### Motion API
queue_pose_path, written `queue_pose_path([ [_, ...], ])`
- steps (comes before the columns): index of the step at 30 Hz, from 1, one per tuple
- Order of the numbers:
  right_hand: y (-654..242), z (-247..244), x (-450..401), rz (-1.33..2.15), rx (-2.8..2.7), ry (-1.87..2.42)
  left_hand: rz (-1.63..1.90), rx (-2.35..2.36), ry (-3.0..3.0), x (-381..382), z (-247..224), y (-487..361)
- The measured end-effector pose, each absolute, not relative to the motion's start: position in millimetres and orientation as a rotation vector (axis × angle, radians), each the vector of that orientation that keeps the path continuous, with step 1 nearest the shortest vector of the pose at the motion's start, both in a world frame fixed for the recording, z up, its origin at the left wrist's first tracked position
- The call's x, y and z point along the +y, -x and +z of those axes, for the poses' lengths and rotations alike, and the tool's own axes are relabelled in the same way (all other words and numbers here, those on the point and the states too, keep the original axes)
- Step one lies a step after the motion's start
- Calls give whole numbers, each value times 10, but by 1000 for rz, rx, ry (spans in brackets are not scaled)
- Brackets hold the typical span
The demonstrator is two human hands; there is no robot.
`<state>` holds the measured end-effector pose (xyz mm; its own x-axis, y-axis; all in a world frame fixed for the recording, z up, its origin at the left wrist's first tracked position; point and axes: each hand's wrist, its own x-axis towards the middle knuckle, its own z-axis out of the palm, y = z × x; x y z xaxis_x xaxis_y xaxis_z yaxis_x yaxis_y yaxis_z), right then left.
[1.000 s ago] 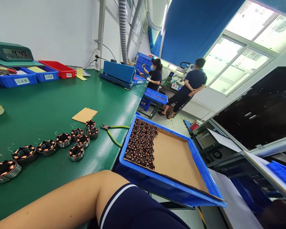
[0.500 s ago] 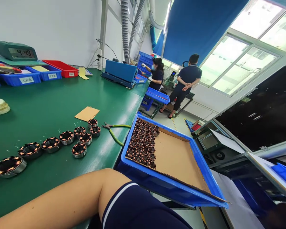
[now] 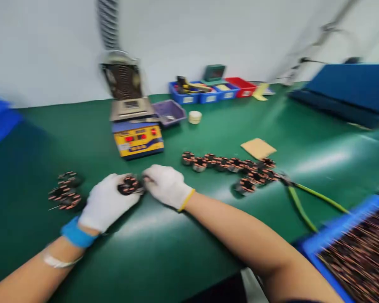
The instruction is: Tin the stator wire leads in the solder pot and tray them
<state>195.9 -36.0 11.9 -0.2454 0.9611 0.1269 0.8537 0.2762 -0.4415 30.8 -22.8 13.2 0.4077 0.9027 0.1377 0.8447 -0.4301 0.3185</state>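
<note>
A copper-wound motor stator (image 3: 128, 184) is gripped in my left hand (image 3: 109, 204), which wears a white glove and a blue wristband. Close to its right side is my gloved right hand (image 3: 168, 185), fingertips pinched together beside the stator; blur hides whatever they hold. To the left of my left hand lies a small group of stators (image 3: 68, 199) on the green table. Beyond my right forearm a row of several more stators (image 3: 221, 163) runs to the right. A pair of green-handled cutters (image 3: 295, 198) lies past the end of that row.
Behind my hands stands a yellow-fronted soldering station (image 3: 139, 141), with a purple tray (image 3: 170, 111) and a round white tin (image 3: 195, 117) beside it. A brown card (image 3: 258, 148) lies farther right. A blue crate (image 3: 324, 263) full of stators stands at lower right.
My view has swung left from the crate and room to the bench in front of me. Both gloved hands and the held stator have come into sight.
</note>
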Motion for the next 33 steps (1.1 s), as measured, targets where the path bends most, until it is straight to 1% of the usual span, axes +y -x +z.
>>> queue_pose_path([
  [1, -1977, 79, -345, 412, -2149, 1620, 450, 1678, -2372, -238, 149, -222],
  [3, -2008, 40, -337, 472, -2115, 1583, 499, 1717, -2291, -230, 157, -174],
  [6, -2004, 67, -402, 586, -2023, 1599, 540, 1715, -2245, -209, 162, -242],
  [10, -1960, 86, -483, 769, -1799, 1536, 484, 1700, -2301, -236, 204, -295],
  [12, -1963, 63, -483, 738, -1821, 1406, 439, 1676, -2387, -244, 214, -282],
  [16, -2027, -8, -431, 534, -1935, 1275, 455, 1603, -2524, -221, 178, -241],
  [21, -2080, -41, -385, 630, -1729, 1322, 481, 1596, -2511, -216, 144, -237],
  [24, -2044, -24, -413, 679, -1766, 1341, 494, 1608, -2465, -239, 160, -257],
  [27, -2019, -14, -427, 693, -1771, 1330, 601, 1580, -2381, -249, 160, -264],
  [29, -2016, -16, -416, 763, -1654, 1329, 700, 1527, -2327, -242, 143, -258],
  [33, -1961, -17, -413, 1042, -1501, 1247, 823, 1342, -2298, -229, 101, -253],
])
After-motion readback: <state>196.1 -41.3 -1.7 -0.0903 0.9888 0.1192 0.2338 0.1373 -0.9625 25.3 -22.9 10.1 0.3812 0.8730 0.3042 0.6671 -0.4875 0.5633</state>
